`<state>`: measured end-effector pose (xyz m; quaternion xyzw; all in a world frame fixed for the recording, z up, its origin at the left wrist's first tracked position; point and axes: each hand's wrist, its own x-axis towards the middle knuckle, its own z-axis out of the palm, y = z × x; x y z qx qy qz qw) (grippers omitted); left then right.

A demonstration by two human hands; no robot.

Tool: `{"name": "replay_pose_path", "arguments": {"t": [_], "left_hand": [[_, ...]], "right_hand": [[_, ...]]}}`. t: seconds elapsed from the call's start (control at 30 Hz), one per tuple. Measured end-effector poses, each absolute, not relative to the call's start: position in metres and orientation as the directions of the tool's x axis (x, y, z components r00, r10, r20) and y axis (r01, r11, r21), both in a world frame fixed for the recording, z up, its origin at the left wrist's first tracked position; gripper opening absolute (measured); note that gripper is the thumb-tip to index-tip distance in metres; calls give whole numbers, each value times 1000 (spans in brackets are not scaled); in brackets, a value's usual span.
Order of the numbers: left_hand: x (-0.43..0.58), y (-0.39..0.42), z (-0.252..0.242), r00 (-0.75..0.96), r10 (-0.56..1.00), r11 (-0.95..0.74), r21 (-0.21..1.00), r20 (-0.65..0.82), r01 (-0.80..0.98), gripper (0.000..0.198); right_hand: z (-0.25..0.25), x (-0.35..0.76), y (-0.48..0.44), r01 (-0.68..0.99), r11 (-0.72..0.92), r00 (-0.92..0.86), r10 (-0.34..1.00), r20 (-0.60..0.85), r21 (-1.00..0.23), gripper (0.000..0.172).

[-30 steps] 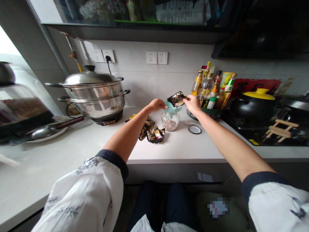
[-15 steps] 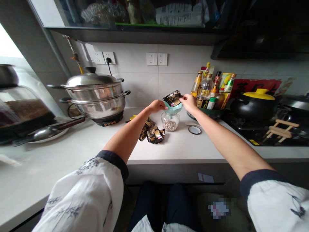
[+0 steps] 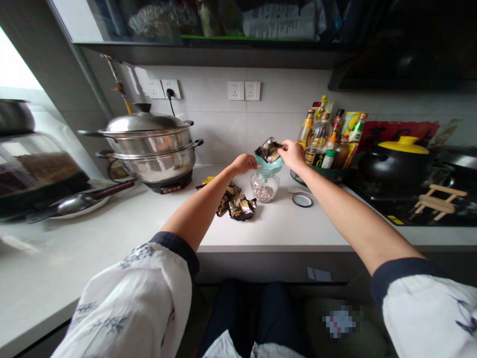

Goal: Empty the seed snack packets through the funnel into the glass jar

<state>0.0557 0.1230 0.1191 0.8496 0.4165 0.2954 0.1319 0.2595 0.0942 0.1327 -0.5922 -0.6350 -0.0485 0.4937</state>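
Note:
A glass jar (image 3: 265, 188) stands on the counter, partly filled with small pale, speckled pieces. In its mouth sits a light green funnel (image 3: 270, 168). My left hand (image 3: 245, 163) is closed at the funnel's left rim, fingers pinching it. My right hand (image 3: 292, 154) pinches a black-and-gold packet (image 3: 269, 149), tilted over the funnel. Whether anything is pouring out cannot be made out. Left of the jar lie several crumpled black-and-gold packets (image 3: 241, 207), partly behind my left forearm. A round dark-rimmed lid (image 3: 302, 200) lies right of the jar.
A stainless steamer pot (image 3: 151, 149) stands on an electric cooker at the left, with a ladle (image 3: 80, 201) on a plate nearby. Seasoning bottles (image 3: 322, 134) crowd a container behind my right arm. Further right are a black pot with yellow lid (image 3: 398, 159) and a small wooden stool (image 3: 439, 201).
The packet in my right hand has crumpled and changed its tilt over the funnel. My left hand stays at the funnel rim. The whole view has shifted slightly.

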Motion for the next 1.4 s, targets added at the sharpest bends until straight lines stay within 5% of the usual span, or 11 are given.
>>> {"name": "replay_pose_path", "arguments": {"t": [0.67,1.1,1.4], "left_hand": [[49,112,115,468,726,-682,442,503,582,37],[2,76,66,17,798,-452,578,603,679,29],[-29,36,14,-26,776,-404,529,630,746,25]], "right_hand": [[121,261,95,769,255,303,662,685,-587,19],[116,257,92,718,309,333,636,696,-624,14],[98,244,73,373,401,481,688,544,-837,51]]}}
